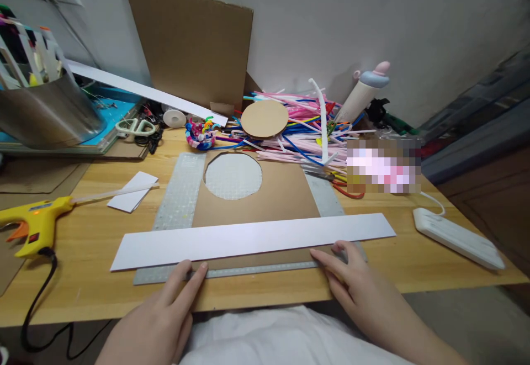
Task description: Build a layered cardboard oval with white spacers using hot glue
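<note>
A long white paper strip point(252, 239) lies crosswise over a brown cardboard sheet point(285, 191) that has a round hole cut in it. Under the cardboard is a grey cutting mat point(180, 194), visible through the hole and along the sides. My left hand point(161, 312) rests at the near edge with fingers stretched out, the fingertips by the strip's lower edge and the cardboard. Opposite it, my right hand point(351, 279) has its index finger extended onto the cardboard just below the strip. Neither hand grasps anything.
A yellow glue gun point(39, 224) lies at left, its cord hanging off the table. Behind are scissors point(136, 128), a cardboard disc point(265, 118), pipe cleaners point(298, 147) and a leaning cardboard panel point(194, 39). A white power strip point(457, 238) sits at right.
</note>
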`<state>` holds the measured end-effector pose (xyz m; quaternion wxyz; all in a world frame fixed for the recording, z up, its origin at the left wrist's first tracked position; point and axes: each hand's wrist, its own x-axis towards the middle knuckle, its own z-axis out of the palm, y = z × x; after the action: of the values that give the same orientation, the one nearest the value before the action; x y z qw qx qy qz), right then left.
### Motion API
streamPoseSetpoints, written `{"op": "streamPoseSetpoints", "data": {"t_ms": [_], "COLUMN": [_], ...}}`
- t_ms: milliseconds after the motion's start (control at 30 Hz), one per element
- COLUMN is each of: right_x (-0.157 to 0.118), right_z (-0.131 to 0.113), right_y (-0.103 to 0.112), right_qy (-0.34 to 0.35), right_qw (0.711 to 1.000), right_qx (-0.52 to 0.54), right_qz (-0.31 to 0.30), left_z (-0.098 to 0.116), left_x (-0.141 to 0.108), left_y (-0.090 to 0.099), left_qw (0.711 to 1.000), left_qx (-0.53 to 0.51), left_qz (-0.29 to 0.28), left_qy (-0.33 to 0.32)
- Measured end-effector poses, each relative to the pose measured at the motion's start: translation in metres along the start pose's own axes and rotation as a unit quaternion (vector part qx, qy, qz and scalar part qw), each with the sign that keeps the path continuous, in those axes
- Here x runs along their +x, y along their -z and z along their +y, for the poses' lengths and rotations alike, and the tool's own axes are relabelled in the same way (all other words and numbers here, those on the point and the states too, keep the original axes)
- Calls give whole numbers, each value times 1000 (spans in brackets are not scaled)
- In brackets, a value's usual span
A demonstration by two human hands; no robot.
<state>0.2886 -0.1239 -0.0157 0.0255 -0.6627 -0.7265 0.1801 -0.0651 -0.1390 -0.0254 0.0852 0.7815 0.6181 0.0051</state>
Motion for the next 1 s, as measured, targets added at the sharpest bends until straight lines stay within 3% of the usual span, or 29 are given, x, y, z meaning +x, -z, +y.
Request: {"op": "streamPoseSetpoints", "data": {"t_ms": [133,233,400,767,1000], "right_x": [2,5,8,5,11], "right_z": [4,10,14,-2,0], "right_y": [-1,0,4,-9,-11], "right_qy": [8,12,4,-95,-76], "right_qw": [999,998,997,995,996], "right_qx": [31,56,72,40,29], "right_qz": [9,-1,-35,20,41], "left_z": [-12,-17,-11,-2,-6], "left_x": [2,2,-2,-7,-12], "left_y": [-12,-19,-17,-13,-20], "left_qw": [997,997,997,997,993], "left_qx": [-74,-73,-66,-45,-27], "left_qz": [4,0,47,60,111], "left_qy": [-23,-26,-17,10,-13]}}
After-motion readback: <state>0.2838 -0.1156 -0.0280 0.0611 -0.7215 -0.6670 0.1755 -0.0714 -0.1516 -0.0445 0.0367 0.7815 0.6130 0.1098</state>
